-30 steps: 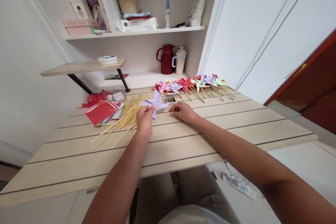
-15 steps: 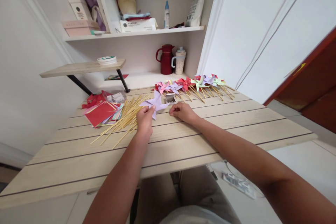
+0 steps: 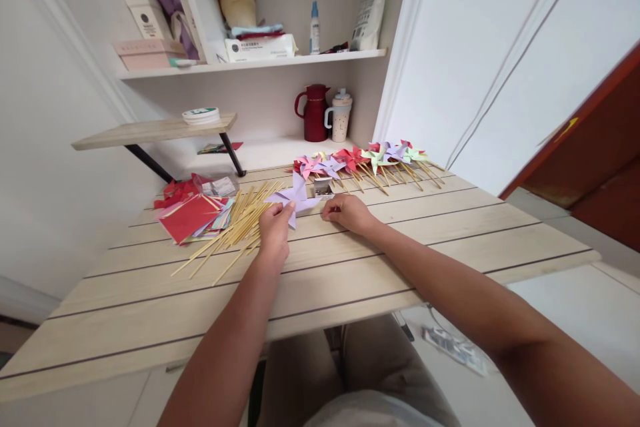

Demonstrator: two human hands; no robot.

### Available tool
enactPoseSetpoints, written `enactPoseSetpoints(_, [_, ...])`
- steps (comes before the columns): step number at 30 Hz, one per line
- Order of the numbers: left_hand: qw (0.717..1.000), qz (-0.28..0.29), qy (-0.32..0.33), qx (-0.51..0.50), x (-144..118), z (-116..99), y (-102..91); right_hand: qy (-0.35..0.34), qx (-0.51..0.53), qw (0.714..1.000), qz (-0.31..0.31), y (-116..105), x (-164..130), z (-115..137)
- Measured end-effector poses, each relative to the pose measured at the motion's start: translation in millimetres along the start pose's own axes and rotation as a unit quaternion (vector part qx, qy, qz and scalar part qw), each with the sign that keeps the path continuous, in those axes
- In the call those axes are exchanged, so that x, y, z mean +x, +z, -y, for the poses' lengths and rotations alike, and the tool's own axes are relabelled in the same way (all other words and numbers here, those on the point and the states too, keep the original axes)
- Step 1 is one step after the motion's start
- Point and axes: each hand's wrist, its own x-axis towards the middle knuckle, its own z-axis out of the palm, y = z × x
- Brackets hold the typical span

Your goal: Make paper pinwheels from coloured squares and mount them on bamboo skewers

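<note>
My left hand (image 3: 275, 227) pinches a lilac paper pinwheel (image 3: 295, 199) between thumb and fingers, its blades spread above the table. To the right, my right hand (image 3: 349, 212) has its fingertips pressed together just over the tabletop; whatever they hold, if anything, is too small to make out. A small open box (image 3: 323, 188) with tiny dark metallic pieces in it lies just behind the right fingertips. Thin wooden sticks (image 3: 240, 220) are spread loosely beside my left hand.
Finished pinwheels on sticks (image 3: 370, 160) lie in a row at the back right. Coloured paper squares (image 3: 189, 217) are stacked at the left, near a small raised shelf (image 3: 155, 130). A red jug (image 3: 315, 115) and a lidded cup (image 3: 340, 117) stand behind.
Both hands keep almost the same place and grip. The whole view has shifted very slightly.
</note>
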Motion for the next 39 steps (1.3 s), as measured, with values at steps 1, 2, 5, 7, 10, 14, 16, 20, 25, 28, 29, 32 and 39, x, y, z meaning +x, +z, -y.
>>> enactPoseSetpoints(1, [1.0,-0.001,0.001,0.002,0,0,0.0,0.001,0.001,1.0,-0.006,-1,0,0])
enactPoseSetpoints(2, [1.0,-0.002,0.003,0.004,0,0,0.1,0.002,0.015,1.0,-0.015,-3,0,-1])
enactPoseSetpoints(5, [1.0,0.005,0.014,0.008,-2,0,0.2,0.001,0.126,0.99,-0.063,-11,1,-1])
enactPoseSetpoints(7, [1.0,0.015,0.021,0.01,-3,0,0.8,-0.018,0.204,0.974,-0.099,-15,0,4])
enactPoseSetpoints(10, [0.999,0.018,0.031,0.014,-5,-1,2.4,-0.049,0.252,0.958,-0.128,-16,-5,18])
enactPoseSetpoints(14, [0.998,0.012,0.047,0.031,-8,-3,5.1,-0.108,0.209,0.964,-0.126,-10,-13,40])
enactPoseSetpoints(16, [0.997,0.016,0.06,0.046,-10,-5,7.2,-0.113,0.19,0.966,-0.135,-8,-16,46])
enactPoseSetpoints(20, [0.991,0.039,0.106,0.069,-15,-6,12.0,-0.092,0.182,0.967,-0.154,-7,-17,48])
enactPoseSetpoints(25, [0.978,0.042,0.172,0.11,-19,-6,16.2,-0.092,0.164,0.969,-0.163,-6,-18,46])
enactPoseSetpoints(28, [0.971,0.037,0.199,0.126,-20,-7,17.3,-0.09,0.148,0.971,-0.167,-5,-18,45])
enactPoseSetpoints(29, [0.969,0.038,0.206,0.131,-20,-8,17.4,-0.089,0.147,0.971,-0.169,-5,-17,45])
enactPoseSetpoints(32, [0.962,0.041,0.226,0.145,-21,-9,17.3,-0.099,0.156,0.967,-0.176,-3,-17,42])
enactPoseSetpoints(39, [0.952,0.056,0.25,0.169,-21,-8,17.3,-0.111,0.18,0.958,-0.191,-2,-15,40])
